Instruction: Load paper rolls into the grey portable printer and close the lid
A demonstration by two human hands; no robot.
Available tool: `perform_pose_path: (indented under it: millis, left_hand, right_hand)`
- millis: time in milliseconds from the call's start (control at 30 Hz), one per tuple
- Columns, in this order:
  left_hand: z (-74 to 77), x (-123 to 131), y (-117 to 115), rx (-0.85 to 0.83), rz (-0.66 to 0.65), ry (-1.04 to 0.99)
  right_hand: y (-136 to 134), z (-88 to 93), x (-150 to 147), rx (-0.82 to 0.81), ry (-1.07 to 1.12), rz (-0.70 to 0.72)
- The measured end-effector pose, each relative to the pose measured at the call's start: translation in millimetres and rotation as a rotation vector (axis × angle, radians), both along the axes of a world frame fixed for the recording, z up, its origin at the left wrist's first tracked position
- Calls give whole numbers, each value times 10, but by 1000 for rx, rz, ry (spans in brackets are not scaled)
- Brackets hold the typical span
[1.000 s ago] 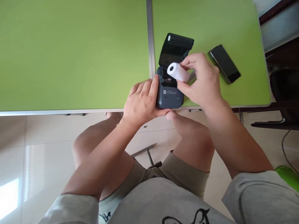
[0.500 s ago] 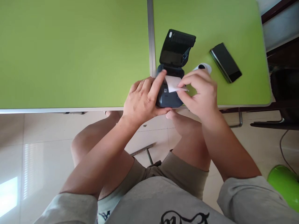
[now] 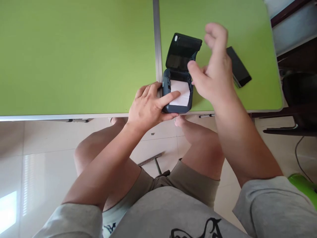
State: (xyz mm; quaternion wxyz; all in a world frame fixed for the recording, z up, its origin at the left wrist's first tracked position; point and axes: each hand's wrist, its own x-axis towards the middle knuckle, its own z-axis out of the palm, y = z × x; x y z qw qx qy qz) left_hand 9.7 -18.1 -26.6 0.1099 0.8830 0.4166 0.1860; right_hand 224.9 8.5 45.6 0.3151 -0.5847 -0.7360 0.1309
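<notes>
At the near edge of a green bench (image 3: 81,59), just right of the metal strip (image 3: 157,39) that divides its top, sits a dark device (image 3: 176,109) with its lid (image 3: 183,49) swung up and tilted back, away from the person. A white sheet of paper (image 3: 183,86) comes out of the opened compartment and lies over the front of the body, ending short of the near rim.

The left hand (image 3: 146,109) grasps the device at its left side: the index finger lies on the paper, the thumb runs along the near edge, and the other fingers are bent beside the body. The right hand (image 3: 218,72) is up at the right of the lid, its fingers released and spread apart, with nothing seen in them; they are blurred. Its thumb overlaps the lid's lower right corner in this view, and whether the two touch I cannot tell.

A black phone (image 3: 241,67) lies slantwise on the bench beyond the right hand, which covers part of its left side. Further right, past the bench's end, stands a dark chair (image 3: 300,89); below it a thin cable (image 3: 299,157) trails over the tiled floor (image 3: 49,178) towards a bright green object (image 3: 302,186).
</notes>
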Motion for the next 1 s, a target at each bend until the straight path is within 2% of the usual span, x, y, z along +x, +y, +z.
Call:
perform_pose_path:
  millis: [100, 167, 233, 333, 433, 567, 733, 1000]
  left_hand:
    - [17, -4, 0, -11, -2, 13]
    - [34, -2, -5, -21, -9, 20]
    - [47, 4, -10, -33, -15, 18]
    - [45, 16, -13, -40, -4, 6]
    - [22, 22, -10, -29, 15, -5]
    - [4, 17, 6, -34, 21, -22]
    - [14, 18, 22, -34, 27, -45]
    - [-57, 33, 56, -33, 81, -89]
  right_hand:
    - [1, 24, -87, 80, 52, -78]
    - [-110, -65, -99, 165, 246, -127]
    - [-239, -224, -80, 178, 438, -190]
    - [-352, -495, -40, 26, 583, -239]
    - [-344, -659, -1, -196, 616, -263]
    - [-265, -649, 62, -390, 571, -198]
    - [-193, -546, 76, -517, 537, -169]
    - [-223, -566, 99, -513, 600, -114]
